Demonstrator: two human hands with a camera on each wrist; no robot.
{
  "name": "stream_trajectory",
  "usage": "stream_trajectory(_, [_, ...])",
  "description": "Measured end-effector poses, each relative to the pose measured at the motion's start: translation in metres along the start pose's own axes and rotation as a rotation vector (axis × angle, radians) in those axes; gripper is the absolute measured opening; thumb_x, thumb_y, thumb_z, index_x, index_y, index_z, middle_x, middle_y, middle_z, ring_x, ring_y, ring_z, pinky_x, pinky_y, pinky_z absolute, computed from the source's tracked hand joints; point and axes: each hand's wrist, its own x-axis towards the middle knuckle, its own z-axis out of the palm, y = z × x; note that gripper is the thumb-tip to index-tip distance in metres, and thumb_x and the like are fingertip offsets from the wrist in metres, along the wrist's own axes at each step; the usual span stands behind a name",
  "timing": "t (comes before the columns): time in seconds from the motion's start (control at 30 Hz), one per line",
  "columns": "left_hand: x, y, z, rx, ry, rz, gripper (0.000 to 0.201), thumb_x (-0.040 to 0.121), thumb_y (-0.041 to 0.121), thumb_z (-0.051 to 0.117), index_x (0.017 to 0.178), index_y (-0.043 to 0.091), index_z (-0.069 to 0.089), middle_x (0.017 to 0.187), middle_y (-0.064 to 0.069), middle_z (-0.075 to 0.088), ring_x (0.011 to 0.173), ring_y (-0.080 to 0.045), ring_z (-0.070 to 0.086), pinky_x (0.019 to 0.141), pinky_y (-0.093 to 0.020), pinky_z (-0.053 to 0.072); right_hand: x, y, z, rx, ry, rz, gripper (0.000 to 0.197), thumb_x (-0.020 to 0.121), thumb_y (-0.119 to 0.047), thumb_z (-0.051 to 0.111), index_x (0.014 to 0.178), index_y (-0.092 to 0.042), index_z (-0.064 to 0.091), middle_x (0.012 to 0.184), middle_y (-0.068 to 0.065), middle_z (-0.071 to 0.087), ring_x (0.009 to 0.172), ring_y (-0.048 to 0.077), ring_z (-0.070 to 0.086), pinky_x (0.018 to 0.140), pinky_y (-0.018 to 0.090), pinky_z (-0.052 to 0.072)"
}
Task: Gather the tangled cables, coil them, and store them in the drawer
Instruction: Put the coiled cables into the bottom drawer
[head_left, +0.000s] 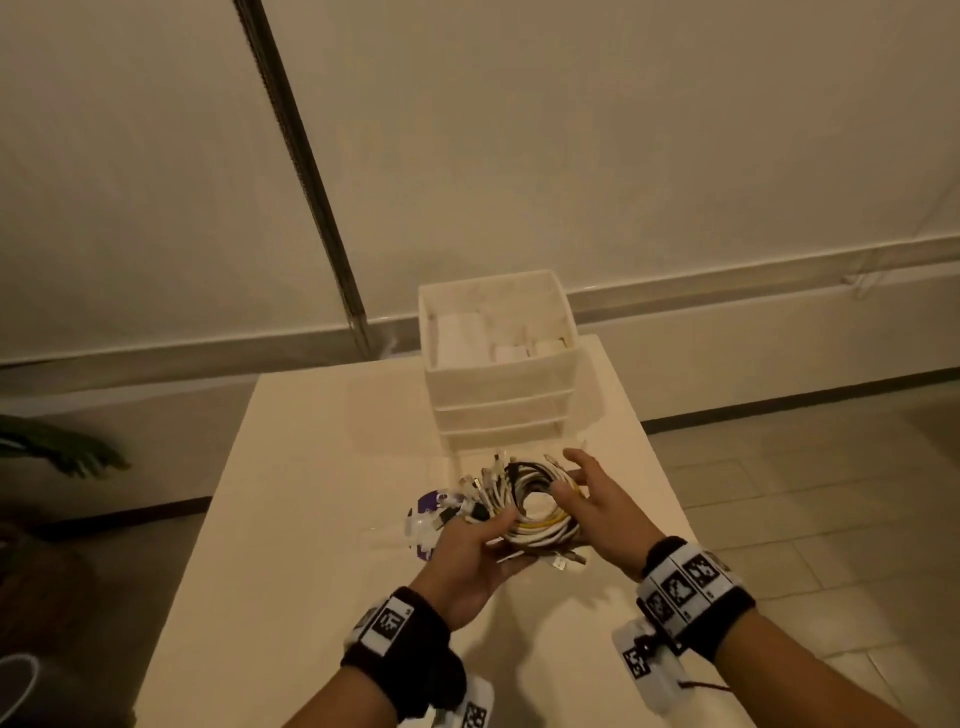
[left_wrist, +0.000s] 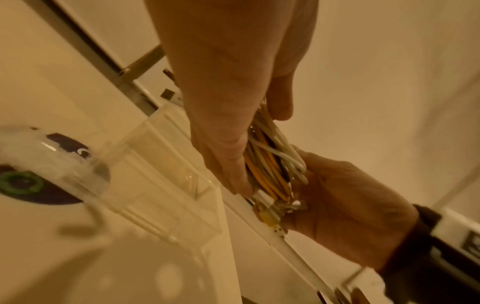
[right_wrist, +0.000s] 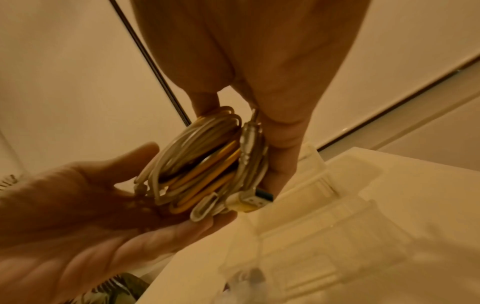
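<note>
A: Where are the cables sitting?

B: The coil of cables (head_left: 537, 512) is being held above the tabletop (head_left: 291, 519), in front of the stacked drawer unit (head_left: 498, 384). White, yellow and dark strands are looping round together, with plug ends sticking out at the far left side.

A: What is the left hand doing?

B: The left hand (head_left: 475, 553) is cupping the coil from beneath; its thumb is curling over the near left edge and its fingers are lying under the loops, gripping them. The right wrist view is showing that palm under the bundle.

A: And the right hand?

B: The right hand (head_left: 597, 506) is pinching the right side of the coil, with fingers curling into the hollow centre and the thumb lying outside.

A: Anything else on the tabletop?

B: A purple and white round object (head_left: 434, 504) is lying just left of the coil, partly hidden by plugs. The top tray of the drawer unit is holding pale boxes. Both wrists are wearing black bands with printed markers.
</note>
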Motion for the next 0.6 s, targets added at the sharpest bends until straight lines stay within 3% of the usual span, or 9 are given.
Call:
stream_trajectory(0.1, [0.054,0.012,0.01,-0.089,0.116,-0.051,0.045,0.085,0.018,0.064,0.124,-0.004,0.06,0.118,-0.022,0.068,0.108,-0.033,0.066,0.094,-0.047,0.054,0.066,0.003,-0.021,0.03,-0.026,0.049,0.049,0.094,-0.028,0.059,0.137,-0.015,0.041,0.122,0.008,0.055,0.111,0.027,0.059,0.086,0.04,0.052])
stream_trajectory(0.17, [0.083,0.013,0.011,-0.099,0.183,-0.08,0.034,0.093,0.018,0.06,0.12,-0.001,0.061,0.114,-0.02,0.069,0.108,-0.034,0.064,0.098,-0.05,0.051,0.105,0.014,-0.022,-0.026,-0.048,0.061,0.043,0.093,-0.024,0.061,0.131,-0.007,0.049,0.121,0.013,0.061,0.109,0.028,0.061,0.089,0.041,0.052])
stream_trajectory(0.27, [0.115,0.01,0.007,-0.063,0.256,-0.147,0.022,0.101,0.017,0.052,0.112,0.003,0.063,0.106,-0.017,0.071,0.106,-0.033,0.064,0.097,-0.048,0.052,0.149,0.04,-0.016,-0.103,-0.107,0.121,0.042,0.093,-0.027,0.059,0.13,-0.006,0.054,0.123,0.015,0.063,0.109,0.028,0.061,0.097,0.044,0.049])
stream_trajectory(0.37, [0.143,0.007,-0.003,-0.023,0.289,-0.205,0.022,0.101,0.013,0.053,0.113,-0.001,0.063,0.108,-0.02,0.071,0.1,-0.031,0.066,0.092,-0.044,0.054,0.177,0.065,-0.009,-0.088,-0.146,0.202,0.039,0.096,-0.024,0.055,0.131,-0.006,0.054,0.124,0.016,0.063,0.11,0.029,0.062,0.099,0.046,0.048])
stream_trajectory(0.5, [0.165,0.006,-0.018,0.002,0.329,-0.231,0.024,0.097,0.002,0.055,0.118,-0.007,0.062,0.12,-0.027,0.066,0.102,-0.035,0.064,0.101,-0.054,0.048,0.193,0.081,-0.001,-0.117,-0.163,0.245,0.04,0.098,-0.024,0.05,0.135,-0.008,0.049,0.129,0.014,0.06,0.113,0.029,0.059,0.093,0.041,0.05])
stream_trajectory(0.6, [0.176,0.002,-0.029,0.024,0.36,-0.25,0.021,0.095,-0.002,0.056,0.113,-0.003,0.065,0.114,-0.025,0.069,0.098,-0.034,0.066,0.089,-0.051,0.055,0.197,0.085,0.004,-0.191,-0.178,0.24,0.04,0.099,-0.024,0.047,0.137,-0.009,0.046,0.132,0.013,0.057,0.116,0.03,0.057,0.094,0.041,0.049])
